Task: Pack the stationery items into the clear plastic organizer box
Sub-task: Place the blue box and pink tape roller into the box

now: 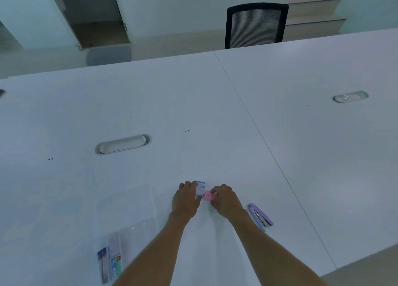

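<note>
Close to the near edge of the counter [301,156] I see the clear box [127,210], lying open, with some packets [112,260] in its near end. To its right lies a purple stapler [260,214]; it looks hard and a bit heavy, so I would pick it up around the middle. A little farther out, my left hand [186,199] holds a small blue and white pack [200,188]. My right hand [226,199] pinches a small pink thing [208,196] beside it. Both look light and smooth and could slip. Far away stands a black chair [256,25].
</note>
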`<state>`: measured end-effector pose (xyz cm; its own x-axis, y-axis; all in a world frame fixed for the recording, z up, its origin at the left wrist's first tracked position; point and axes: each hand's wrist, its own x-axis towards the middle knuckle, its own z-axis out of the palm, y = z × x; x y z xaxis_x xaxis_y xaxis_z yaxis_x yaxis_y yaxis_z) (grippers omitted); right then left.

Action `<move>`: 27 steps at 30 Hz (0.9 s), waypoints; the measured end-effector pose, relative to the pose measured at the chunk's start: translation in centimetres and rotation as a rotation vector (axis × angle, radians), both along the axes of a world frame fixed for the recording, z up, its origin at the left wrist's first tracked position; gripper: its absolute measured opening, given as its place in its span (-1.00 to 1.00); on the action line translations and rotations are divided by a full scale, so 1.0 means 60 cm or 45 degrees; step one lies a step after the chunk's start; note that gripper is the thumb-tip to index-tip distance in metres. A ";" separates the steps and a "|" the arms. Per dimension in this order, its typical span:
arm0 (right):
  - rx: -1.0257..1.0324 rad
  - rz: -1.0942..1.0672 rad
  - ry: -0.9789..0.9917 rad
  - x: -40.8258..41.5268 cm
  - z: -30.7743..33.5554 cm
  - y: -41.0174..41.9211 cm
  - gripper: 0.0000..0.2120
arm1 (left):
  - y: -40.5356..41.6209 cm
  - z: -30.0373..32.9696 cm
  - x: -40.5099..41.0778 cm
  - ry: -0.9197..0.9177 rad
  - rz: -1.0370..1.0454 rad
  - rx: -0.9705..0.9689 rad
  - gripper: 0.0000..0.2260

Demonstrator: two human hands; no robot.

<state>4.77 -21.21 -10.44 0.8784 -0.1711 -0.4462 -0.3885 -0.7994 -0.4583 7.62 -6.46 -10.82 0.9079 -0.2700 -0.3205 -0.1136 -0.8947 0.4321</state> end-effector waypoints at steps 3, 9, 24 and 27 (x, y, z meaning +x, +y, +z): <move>0.016 -0.027 0.012 0.002 -0.005 -0.003 -0.76 | -0.016 0.000 0.006 -0.002 0.146 -0.041 -0.66; 0.031 -0.079 0.016 -0.001 -0.017 -0.011 -0.82 | -0.035 -0.009 0.010 0.011 0.334 -0.138 -0.74; 0.291 -0.205 0.020 -0.013 -0.001 -0.020 -0.69 | 0.030 0.006 0.025 0.313 0.700 -0.401 -0.77; 0.327 -0.179 0.013 -0.005 0.018 -0.004 -0.53 | 0.062 0.026 0.021 0.307 0.733 -0.434 -0.77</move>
